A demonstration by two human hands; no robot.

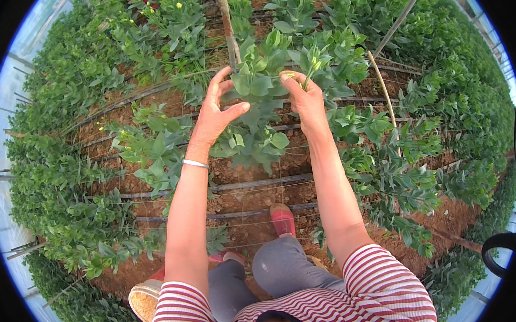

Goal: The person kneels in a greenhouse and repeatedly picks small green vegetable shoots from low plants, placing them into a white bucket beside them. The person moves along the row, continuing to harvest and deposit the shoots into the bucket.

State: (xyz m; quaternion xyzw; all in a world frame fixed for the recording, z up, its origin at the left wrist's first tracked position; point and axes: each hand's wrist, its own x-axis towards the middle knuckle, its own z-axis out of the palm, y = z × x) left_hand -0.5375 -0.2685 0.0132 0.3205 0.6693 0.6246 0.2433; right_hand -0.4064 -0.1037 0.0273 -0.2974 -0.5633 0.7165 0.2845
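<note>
My left hand (218, 106) is spread beside a leafy green plant (254, 84), its thumb reaching across the lower leaves and its fingers apart. On the plant's other side, my right hand (304, 93) pinches a thin stem with green-yellow flower buds (315, 65). A small yellowish bud (289, 74) shows at the tips of its thumb and forefinger. Lower leaves of the plant (279, 140) hang between my forearms. A pale bracelet (195, 164) circles my left wrist.
Black drip lines (259, 183) and thin strings cross the brown soil. A wooden stake (226, 27) stands behind the plant, another stake (383, 89) to the right. Dense plants grow on both sides. A bucket (143, 300) is at lower left, near my legs.
</note>
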